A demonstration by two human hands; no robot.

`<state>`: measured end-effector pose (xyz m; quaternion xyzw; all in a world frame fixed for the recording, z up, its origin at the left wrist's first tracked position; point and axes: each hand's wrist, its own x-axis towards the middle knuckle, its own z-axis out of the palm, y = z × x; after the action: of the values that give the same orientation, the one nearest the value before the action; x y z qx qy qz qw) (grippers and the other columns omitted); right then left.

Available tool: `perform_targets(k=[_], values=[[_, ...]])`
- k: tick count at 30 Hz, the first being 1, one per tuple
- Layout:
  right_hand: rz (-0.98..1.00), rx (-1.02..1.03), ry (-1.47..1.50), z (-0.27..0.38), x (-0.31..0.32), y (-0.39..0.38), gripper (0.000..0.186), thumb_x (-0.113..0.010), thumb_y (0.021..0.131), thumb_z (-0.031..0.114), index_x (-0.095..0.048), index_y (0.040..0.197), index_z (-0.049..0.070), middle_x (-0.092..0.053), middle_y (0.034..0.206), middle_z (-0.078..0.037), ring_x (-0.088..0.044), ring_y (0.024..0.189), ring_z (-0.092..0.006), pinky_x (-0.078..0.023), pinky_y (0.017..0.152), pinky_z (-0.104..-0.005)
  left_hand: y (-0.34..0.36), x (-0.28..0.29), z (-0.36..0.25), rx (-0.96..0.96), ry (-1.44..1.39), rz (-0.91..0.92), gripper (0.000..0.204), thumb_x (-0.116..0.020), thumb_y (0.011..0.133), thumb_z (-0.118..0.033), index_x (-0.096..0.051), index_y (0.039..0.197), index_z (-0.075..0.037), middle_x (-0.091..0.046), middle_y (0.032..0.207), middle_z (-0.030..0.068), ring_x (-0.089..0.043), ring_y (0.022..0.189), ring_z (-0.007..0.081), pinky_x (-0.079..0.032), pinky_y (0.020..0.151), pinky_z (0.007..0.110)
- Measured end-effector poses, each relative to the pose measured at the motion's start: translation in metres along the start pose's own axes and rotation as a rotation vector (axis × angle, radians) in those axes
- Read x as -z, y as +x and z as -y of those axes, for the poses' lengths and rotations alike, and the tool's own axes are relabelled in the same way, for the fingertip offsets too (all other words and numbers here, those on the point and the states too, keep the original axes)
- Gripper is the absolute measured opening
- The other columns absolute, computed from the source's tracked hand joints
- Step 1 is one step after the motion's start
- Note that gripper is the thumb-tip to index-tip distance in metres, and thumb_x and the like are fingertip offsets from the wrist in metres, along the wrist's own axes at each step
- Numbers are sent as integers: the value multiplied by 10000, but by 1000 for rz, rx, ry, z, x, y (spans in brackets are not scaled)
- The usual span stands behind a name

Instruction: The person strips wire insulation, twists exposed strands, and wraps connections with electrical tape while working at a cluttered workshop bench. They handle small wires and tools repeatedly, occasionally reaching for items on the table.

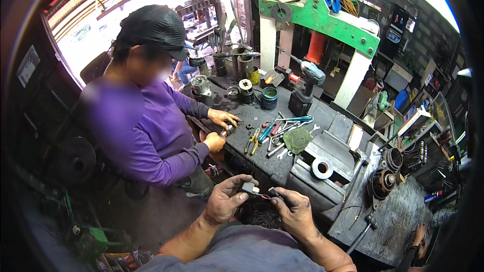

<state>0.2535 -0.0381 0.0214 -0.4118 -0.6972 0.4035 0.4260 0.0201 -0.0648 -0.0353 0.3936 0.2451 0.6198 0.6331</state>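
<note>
In front of my body, my left hand (225, 202) pinches a small grey box-shaped part (248, 187) between thumb and fingers. Thin reddish wires (263, 196) run from it toward my right hand (295, 212). That hand is closed, thumb against forefinger, on a small dark piece (273, 192) at the wires' other end; its exact kind is too small to tell. Both hands are held up short of the bench edge. Beyond them lie pliers (256, 138), screwdrivers and wrenches, with a green cloth (297, 140) beside them.
At left, a co-worker in purple (156, 121) works a small metal part with both hands at the bench (242, 146). A bench vise (327, 158) bears a white tape roll (321, 167). Farther back stand a cordless drill (306, 83), cans and a green-white press frame (322, 22).
</note>
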Motion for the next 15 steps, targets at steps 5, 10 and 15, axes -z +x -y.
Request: perform_targets(k=[5, 10, 15], values=[[117, 49, -156, 1, 4, -10, 298, -775, 983, 18, -753, 1280, 21, -787, 1054, -180, -778, 925, -344, -604, 819, -388, -23, -8, 4, 7, 47, 12, 493, -682, 1055, 23, -556, 1531, 26, -678, 1451, 140, -651, 1326, 185, -483, 1200, 361], [3, -63, -38, -3, 3, -29, 218, -768, 1014, 58, -723, 1220, 4, -760, 979, -175, -755, 829, -370, -598, 738, -426, -33, -15, 7, -8, 40, 16, 501, -693, 1051, 19, -559, 1534, 17, -683, 1447, 157, -664, 1320, 201, -496, 1191, 372], [51, 70, -134, -5, 20, -36, 218, -751, 1026, 59, -699, 1228, -4, -726, 976, -167, -741, 858, -341, -590, 768, -416, -32, -24, 9, 16, 18, 47, 510, -710, 1050, -1, -559, 1537, 10, -681, 1451, 160, -668, 1313, 197, -512, 1172, 365]])
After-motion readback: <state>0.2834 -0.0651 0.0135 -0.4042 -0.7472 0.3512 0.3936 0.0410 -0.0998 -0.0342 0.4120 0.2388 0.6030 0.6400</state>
